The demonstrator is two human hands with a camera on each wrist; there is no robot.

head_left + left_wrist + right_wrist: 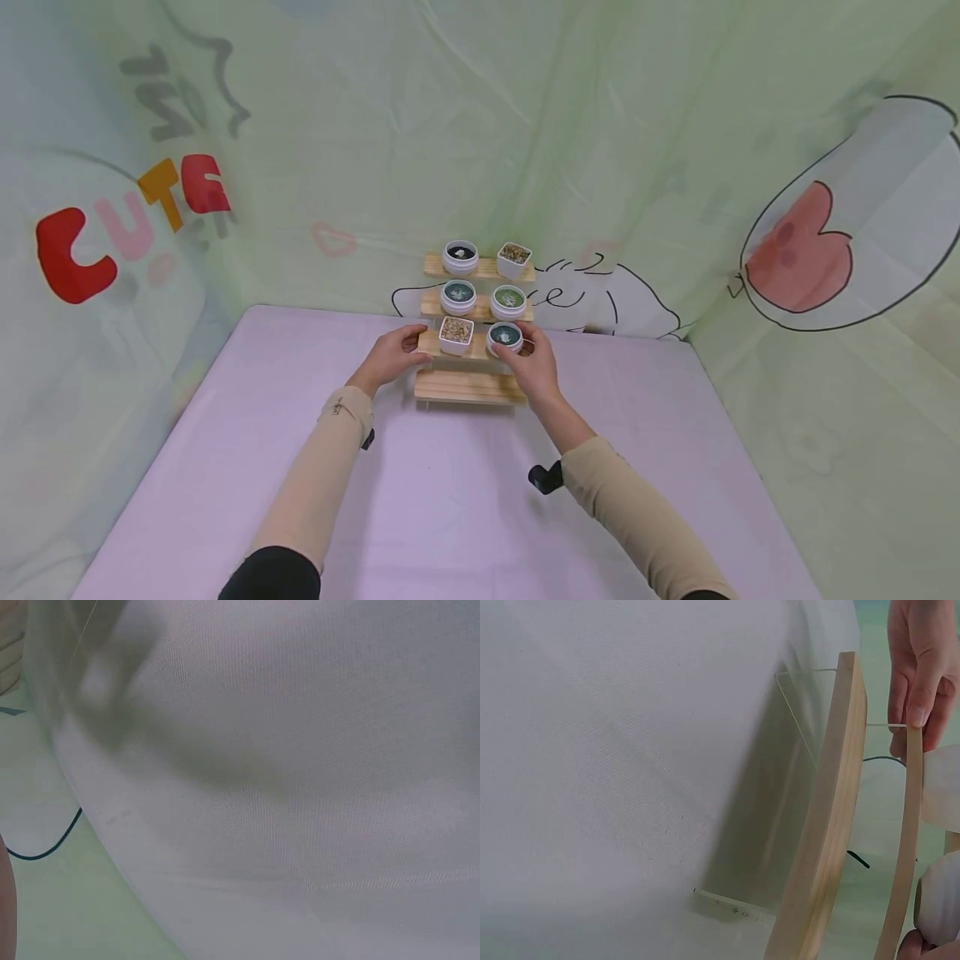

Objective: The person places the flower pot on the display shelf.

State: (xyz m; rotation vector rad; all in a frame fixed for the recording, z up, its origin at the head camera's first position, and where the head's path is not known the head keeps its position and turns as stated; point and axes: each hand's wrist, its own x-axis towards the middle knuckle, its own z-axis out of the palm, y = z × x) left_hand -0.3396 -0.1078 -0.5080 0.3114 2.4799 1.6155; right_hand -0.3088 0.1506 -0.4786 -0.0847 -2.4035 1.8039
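A tiered wooden display stand (470, 386) with clear supports stands at the back of the table. My left hand (392, 357) grips the left end of its second board from the front; in the right wrist view the left thumb presses on that board's end (913, 742). At the same board's right end, my right hand (534, 364) holds a round white pot with dark green filling (505, 335) between thumb and fingers. Left of that pot sits a square white pot of tan granules (456, 330). Only part of the right hand (930, 949) shows in its wrist view.
Behind are a round pot with blue-green filling (458, 296) and one with lighter green filling (508, 302). The top board bears a dark-filled round pot (461, 257) and a square granule pot (514, 260). A pale lilac cloth (442, 500) covers the table; printed curtains (360, 150) surround it.
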